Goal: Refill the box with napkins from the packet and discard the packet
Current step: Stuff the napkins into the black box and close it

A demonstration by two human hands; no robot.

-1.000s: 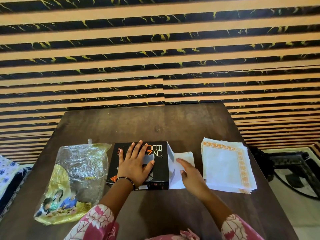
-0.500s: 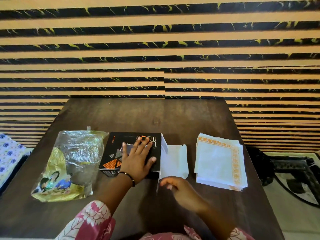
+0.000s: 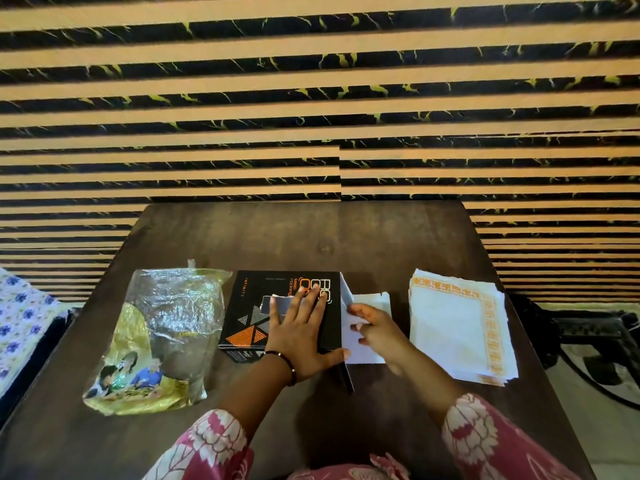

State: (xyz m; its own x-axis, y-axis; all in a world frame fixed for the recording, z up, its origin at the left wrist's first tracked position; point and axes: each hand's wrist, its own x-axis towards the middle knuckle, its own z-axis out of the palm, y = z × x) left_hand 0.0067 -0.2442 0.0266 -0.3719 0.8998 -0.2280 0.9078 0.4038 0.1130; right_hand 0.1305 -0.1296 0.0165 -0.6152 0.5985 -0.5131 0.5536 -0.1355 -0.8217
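Head view: box (image 3: 277,306) under left hand (image 3: 304,337)

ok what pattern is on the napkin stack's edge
An orange woven-look border on the white napkins, seen in the head view.

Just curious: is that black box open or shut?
Open. The box's right end flap stands out, white inside showing, at the right hand.

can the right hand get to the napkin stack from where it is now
Probably yes. The right hand is at the box's open flap, and the napkin stack lies just to its right on the table, with only bare tabletop between them. It is busy with the flap, though.
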